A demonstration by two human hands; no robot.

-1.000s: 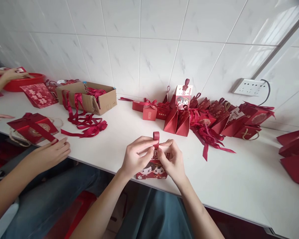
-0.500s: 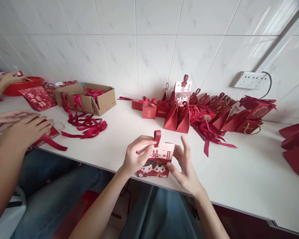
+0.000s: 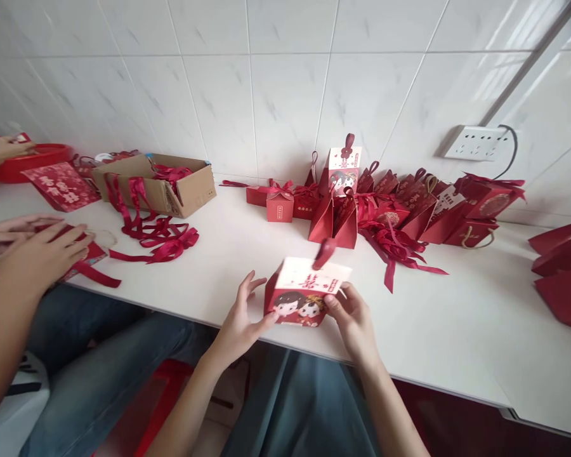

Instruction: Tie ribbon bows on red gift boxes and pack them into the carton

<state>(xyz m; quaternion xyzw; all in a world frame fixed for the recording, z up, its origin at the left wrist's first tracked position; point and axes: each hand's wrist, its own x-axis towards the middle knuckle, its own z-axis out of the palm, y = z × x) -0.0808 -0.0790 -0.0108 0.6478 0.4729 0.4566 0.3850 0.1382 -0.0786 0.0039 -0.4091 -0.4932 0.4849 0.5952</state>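
A red and white gift box (image 3: 299, 293) with two cartoon faces stands at the table's front edge, a dark red ribbon loop (image 3: 324, 254) at its top. My right hand (image 3: 354, 317) grips the box's right side, thumb on the front and fingers behind. At the lower left corner, my left hand (image 3: 242, 320) has its fingers spread, with the thumb touching the box. The box's back and base are hidden.
Finished-looking red boxes (image 3: 334, 219) and loose ribbons (image 3: 400, 251) line the wall. A cardboard box (image 3: 195, 190) of ribbon stands left. Another person's hands (image 3: 38, 254) hold a red box at far left. A socket strip (image 3: 476, 145) is on the wall.
My left hand has let go of the ribbon loop and moved down to the box's left side. My right hand has closed on the right side, and the box is turned slightly.
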